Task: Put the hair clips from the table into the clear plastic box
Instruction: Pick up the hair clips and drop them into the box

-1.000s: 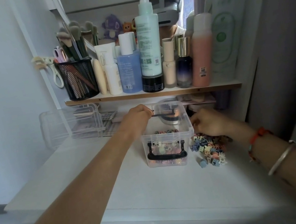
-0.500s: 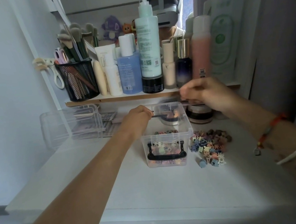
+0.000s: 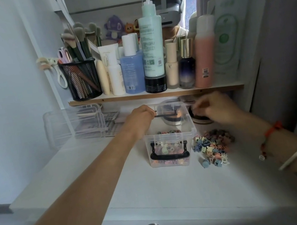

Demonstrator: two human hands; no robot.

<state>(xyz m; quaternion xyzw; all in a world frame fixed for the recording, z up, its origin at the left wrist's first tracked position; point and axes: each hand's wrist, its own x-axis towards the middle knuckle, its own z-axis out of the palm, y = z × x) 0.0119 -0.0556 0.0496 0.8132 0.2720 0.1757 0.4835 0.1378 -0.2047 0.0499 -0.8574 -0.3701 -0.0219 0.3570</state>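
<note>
Job about half done, I judged: a pile of hair clips (image 3: 213,145) lay beside the clear plastic box (image 3: 188,125), more inside; left hand (image 3: 140,117) gripped its rim, right hand (image 3: 215,107) hovered blurred, grip impossible to tell.

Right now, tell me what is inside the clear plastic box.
Small mixed-colour hair clips lie in the bottom of the clear plastic box. Its black front handle covers some.

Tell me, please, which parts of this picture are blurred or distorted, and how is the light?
Head view: the right hand is motion-blurred beside the clear plastic box; the left hand and hair clips are sharp; the wide lens slants the white upright; light is dim, bluish.
</note>
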